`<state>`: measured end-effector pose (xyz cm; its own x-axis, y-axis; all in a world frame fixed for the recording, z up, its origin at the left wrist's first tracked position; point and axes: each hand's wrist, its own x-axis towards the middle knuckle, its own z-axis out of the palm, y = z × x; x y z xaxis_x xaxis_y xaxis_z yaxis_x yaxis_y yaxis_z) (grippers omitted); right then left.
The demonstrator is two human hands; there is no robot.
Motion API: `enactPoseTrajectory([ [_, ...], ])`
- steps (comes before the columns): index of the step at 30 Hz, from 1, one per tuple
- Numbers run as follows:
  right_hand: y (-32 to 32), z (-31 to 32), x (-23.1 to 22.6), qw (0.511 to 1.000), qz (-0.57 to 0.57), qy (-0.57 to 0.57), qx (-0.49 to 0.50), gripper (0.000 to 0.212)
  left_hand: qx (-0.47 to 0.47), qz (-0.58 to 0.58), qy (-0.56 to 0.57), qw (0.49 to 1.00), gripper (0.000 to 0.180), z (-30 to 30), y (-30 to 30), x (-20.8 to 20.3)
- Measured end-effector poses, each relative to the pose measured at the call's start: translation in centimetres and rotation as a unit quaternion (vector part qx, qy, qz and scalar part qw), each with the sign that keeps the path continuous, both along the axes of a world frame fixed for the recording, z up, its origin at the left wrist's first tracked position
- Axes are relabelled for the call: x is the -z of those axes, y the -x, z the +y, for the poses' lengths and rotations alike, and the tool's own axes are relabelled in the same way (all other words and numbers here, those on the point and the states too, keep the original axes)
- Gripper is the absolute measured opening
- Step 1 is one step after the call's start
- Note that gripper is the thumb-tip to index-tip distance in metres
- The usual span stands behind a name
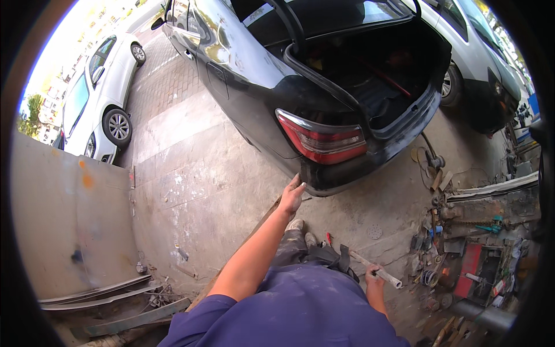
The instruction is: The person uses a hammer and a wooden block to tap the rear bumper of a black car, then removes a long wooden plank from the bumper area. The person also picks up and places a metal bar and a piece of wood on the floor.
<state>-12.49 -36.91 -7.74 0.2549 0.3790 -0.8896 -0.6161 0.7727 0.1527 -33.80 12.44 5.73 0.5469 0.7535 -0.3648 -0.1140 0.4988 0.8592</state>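
Observation:
A black car (254, 110) stands with its rear toward me and its boot lid raised. My left hand (292, 199) reaches to the lower corner of its rear bumper (332, 179), below the red and clear tail light (324, 139). Its fingers are stretched out with nothing in them, and the fingertips look to be at the bumper edge; whether they touch it I cannot tell. Low at my right side, my right hand (374, 274) is closed around a hammer (361, 259) with a pale, pipe-like handle and a dark head.
On the right lie scrap parts, a red metal piece (467, 270) and a wire coil (429, 277). A silver vehicle (491, 63) stands beyond. At left are a metal panel (75, 214), metal strips (98, 295) and a white car (104, 92). A small red tool (329, 237) lies by my feet.

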Motion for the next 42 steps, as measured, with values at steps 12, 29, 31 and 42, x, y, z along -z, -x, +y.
enactPoseTrajectory([
  [12,6.1,-0.9,-1.1,1.0,0.022,0.007,-0.017,0.023,-0.074,0.051,-0.012,0.996,0.081,1.6,-7.5,1.7],
  [29,7.7,1.4,-5.8,0.999,-0.009,0.029,-0.013,0.021,-0.126,-0.02,0.1,0.987,0.074,2.4,-8.6,1.4],
  [31,7.9,1.5,-6.2,1.0,-0.011,0.022,-0.008,0.021,-0.163,0.023,0.081,0.983,0.07,2.0,-9.4,2.2],
  [42,10.6,2.9,-7.3,0.982,-0.151,0.098,-0.055,0.022,-0.175,0.062,0.058,0.981,0.056,1.9,-10.1,4.8],
])
